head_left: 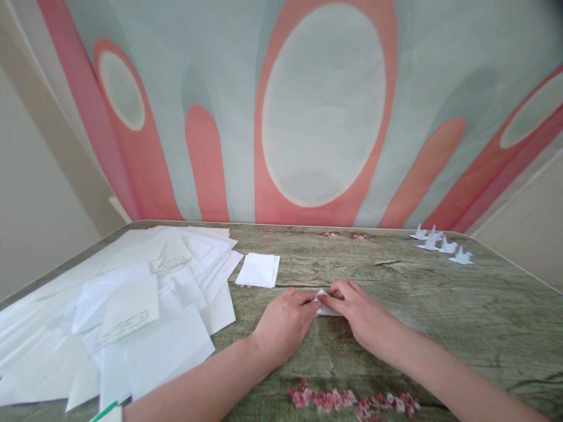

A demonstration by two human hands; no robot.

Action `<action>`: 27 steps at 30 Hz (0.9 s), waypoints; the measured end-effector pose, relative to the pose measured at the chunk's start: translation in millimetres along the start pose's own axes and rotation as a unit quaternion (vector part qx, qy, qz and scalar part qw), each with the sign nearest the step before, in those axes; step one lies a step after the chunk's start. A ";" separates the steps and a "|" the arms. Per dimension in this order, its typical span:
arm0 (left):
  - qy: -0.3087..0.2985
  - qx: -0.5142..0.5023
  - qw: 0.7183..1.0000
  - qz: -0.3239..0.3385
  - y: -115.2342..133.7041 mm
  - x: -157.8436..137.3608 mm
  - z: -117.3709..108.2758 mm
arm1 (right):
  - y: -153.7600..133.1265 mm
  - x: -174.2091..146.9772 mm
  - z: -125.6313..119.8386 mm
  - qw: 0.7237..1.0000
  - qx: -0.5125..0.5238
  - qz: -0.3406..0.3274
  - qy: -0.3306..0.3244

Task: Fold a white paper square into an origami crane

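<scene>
A small folded piece of white paper (328,310) lies on the wood-patterned table between my hands. From the left, my left hand (285,321) grips its edge with thumb and fingers closed together. My right hand (352,305) presses on the paper from the other side, its index finger bent over the top fold. Fingers cover much of the paper, so its full shape is hidden. Just beyond my left hand sits a short stack of square white sheets (258,270).
A spread pile of loose white papers (171,340), some with printed lines, covers the table's left side. Several white paper cranes (440,241) stand at the far right. Pink blossoms (334,400) are printed on the table (484,328). A patterned backdrop (237,117) rises behind.
</scene>
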State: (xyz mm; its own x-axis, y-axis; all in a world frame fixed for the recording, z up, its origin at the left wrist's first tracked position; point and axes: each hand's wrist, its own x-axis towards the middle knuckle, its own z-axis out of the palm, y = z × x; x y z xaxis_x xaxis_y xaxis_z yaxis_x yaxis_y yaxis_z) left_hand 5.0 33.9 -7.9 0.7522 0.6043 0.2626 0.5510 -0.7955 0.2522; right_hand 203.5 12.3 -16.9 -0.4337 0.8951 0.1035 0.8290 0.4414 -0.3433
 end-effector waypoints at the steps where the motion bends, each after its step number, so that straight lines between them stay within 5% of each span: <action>1: 0.000 -0.001 1.000 -0.001 0.0 -0.1 0.4 | -0.8 -0.4 -0.4 1.000 -0.005 0.000 -0.002; 9: 0.003 0.001 1.000 -0.019 0.9 -1.8 -2.5 | -2.2 -1.7 -3.3 1.000 0.005 0.008 0.008; 17: -0.014 0.107 0.994 0.005 20.4 -7.1 -8.2 | -1.4 -1.5 -2.3 1.000 0.019 0.010 0.019; 27: -0.033 0.080 0.996 -0.002 24.5 -5.2 -5.5 | -4.5 -1.3 -3.9 1.000 0.007 0.007 0.021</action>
State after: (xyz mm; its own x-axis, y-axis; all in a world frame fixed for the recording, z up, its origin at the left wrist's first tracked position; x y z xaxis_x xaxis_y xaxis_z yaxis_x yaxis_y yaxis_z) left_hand 12.6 11.5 2.0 0.7692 0.6076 0.1980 0.6008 -0.7931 0.1000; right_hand 201.7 9.3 -11.9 -0.4075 0.9029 0.1369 0.8293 0.4286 -0.3586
